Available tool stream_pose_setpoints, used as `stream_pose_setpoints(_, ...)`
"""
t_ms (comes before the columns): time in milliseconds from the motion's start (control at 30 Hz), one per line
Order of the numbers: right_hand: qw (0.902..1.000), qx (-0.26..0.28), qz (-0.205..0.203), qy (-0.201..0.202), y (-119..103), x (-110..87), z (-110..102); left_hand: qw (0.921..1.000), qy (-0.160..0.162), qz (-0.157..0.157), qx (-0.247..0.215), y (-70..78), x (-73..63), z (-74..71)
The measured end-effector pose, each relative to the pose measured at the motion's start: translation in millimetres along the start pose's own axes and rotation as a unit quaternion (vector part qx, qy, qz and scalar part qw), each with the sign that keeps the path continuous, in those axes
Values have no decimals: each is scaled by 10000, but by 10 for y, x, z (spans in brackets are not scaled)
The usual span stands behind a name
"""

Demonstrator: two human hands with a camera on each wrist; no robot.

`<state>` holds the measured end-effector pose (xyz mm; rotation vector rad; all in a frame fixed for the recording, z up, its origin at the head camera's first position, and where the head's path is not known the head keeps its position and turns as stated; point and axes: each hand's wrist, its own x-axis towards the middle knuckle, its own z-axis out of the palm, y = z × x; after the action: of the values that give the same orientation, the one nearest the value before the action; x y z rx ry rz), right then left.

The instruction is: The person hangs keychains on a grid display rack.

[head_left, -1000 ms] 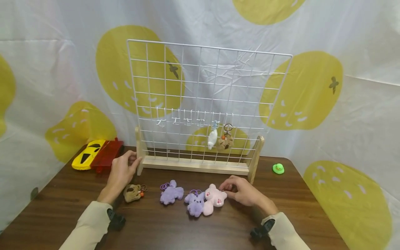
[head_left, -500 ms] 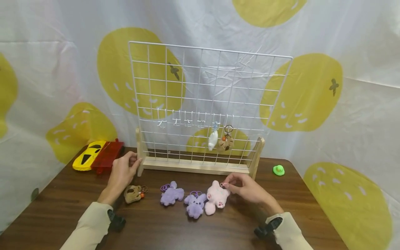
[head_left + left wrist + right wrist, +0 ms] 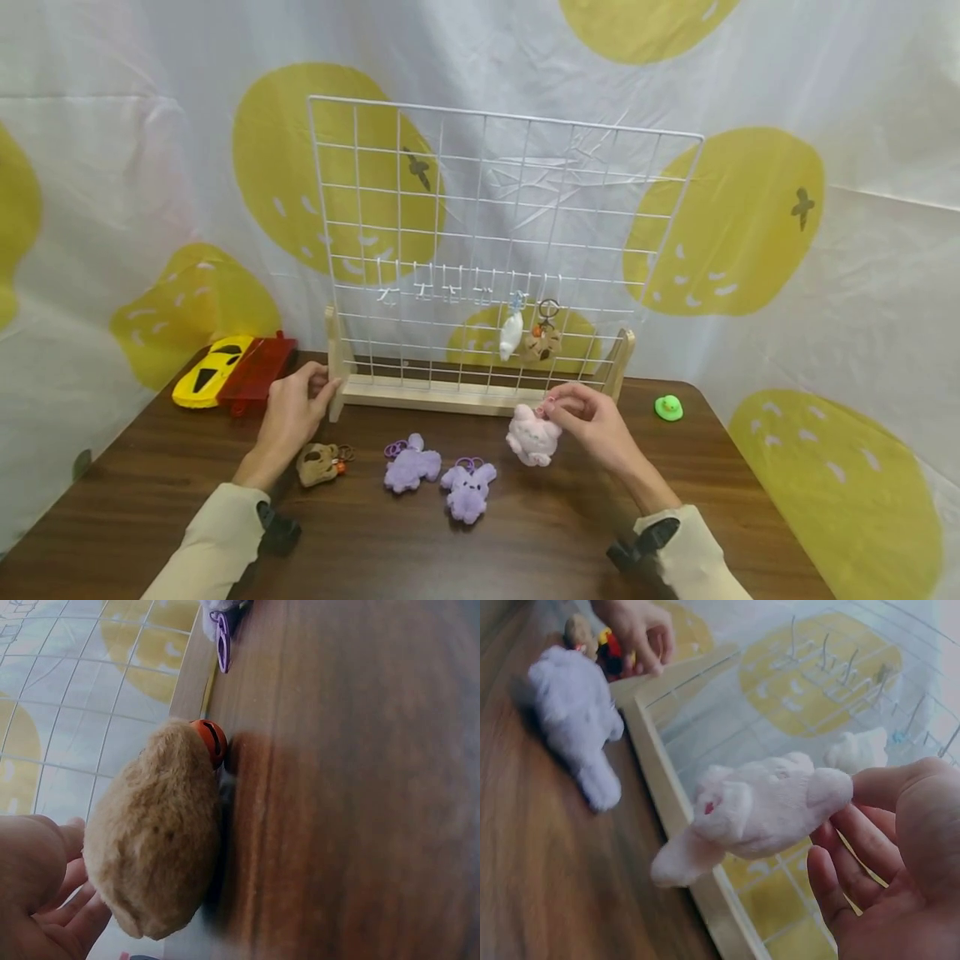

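Note:
My right hand [image 3: 596,421] pinches the ring of a pale pink plush keychain [image 3: 533,436], which hangs above the table in front of the rack. In the right wrist view the pink plush [image 3: 757,806] hides its ring. At the left wooden leg [image 3: 337,367] of a white wire grid rack [image 3: 480,200], my left hand [image 3: 295,406] holds on with thumb and fingers. A brown plush keychain [image 3: 318,464] with an orange bell lies beside my left wrist. Two purple plush keychains [image 3: 412,464] lie on the table between my hands, one of them a purple bunny [image 3: 468,490].
White hooks [image 3: 450,285] line the grid. A white plush keychain [image 3: 511,333] and another brown plush keychain [image 3: 542,342] hang at their right end. A yellow and red toy car [image 3: 232,372] stands at back left, a green duck [image 3: 668,407] at back right.
My right hand has taken the pink plush keychain by its ring and lifted it off the table, toward the rack. The plush has turned over. My left hand stays at the rack's leg.

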<state>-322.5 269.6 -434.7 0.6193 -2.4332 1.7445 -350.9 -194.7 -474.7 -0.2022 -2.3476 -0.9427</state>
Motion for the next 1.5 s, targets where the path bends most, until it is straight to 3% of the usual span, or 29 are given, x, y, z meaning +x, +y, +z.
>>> stream_pose_setpoints(500, 9970, 647, -356, 215, -438, 275, 327, 10000, -22, -22, 21, -17, -3, 10)
stream_pose_setpoints(800, 9904, 1122, -500, 641, -677, 426, 505, 10000, -51, -27, -10, -36, 5, 7)
stream_pose_setpoints(967, 9861, 1189, -800, 837, -832, 491, 628, 10000, -26, -40, -6, -28, -3, 11)
stream_pose_setpoints(1300, 9719, 1213, -1161, 1647, -1056, 686, 845, 9999, -2, -48, -93, -32, -1, 24)
stream_pose_setpoints(1500, 9585, 1377, -1112, 2236, -1155, 801, 896, 10000, -20, -42, -83, -53, 12, 23)
